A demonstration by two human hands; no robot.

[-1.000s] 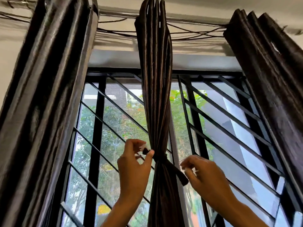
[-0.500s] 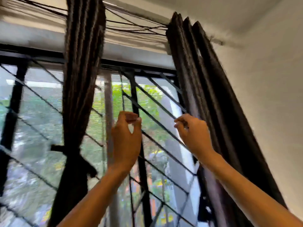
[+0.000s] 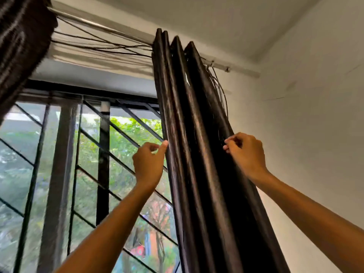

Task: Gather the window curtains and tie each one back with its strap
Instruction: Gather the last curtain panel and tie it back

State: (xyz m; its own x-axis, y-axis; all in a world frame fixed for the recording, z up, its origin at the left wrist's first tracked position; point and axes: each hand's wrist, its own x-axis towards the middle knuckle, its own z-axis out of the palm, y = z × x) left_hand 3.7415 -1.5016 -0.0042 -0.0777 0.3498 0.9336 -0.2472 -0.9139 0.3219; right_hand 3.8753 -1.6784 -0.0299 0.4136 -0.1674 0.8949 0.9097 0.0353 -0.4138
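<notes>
The right curtain [image 3: 199, 154], dark brown and glossy, hangs in loose vertical folds from the rod down past the bottom of the view. My left hand [image 3: 149, 162] is at its left edge, thumb tip touching the outermost fold, the other fingers loosely curled and holding nothing. My right hand [image 3: 246, 152] is at the curtain's right edge, fingertips pinched together on the fabric there. No strap shows on this curtain. Another dark curtain [image 3: 19, 46] fills the top left corner, blurred.
A metal curtain rod [image 3: 236, 67] runs along the top, with thin dark cords [image 3: 102, 46] strung below it. Behind the curtain is a window with a black diagonal grille [image 3: 102, 154]. A white wall [image 3: 315, 134] stands close on the right.
The view has swung right, away from the tied middle curtain. Both hands have left that curtain's strap and now sit at either edge of the right curtain.
</notes>
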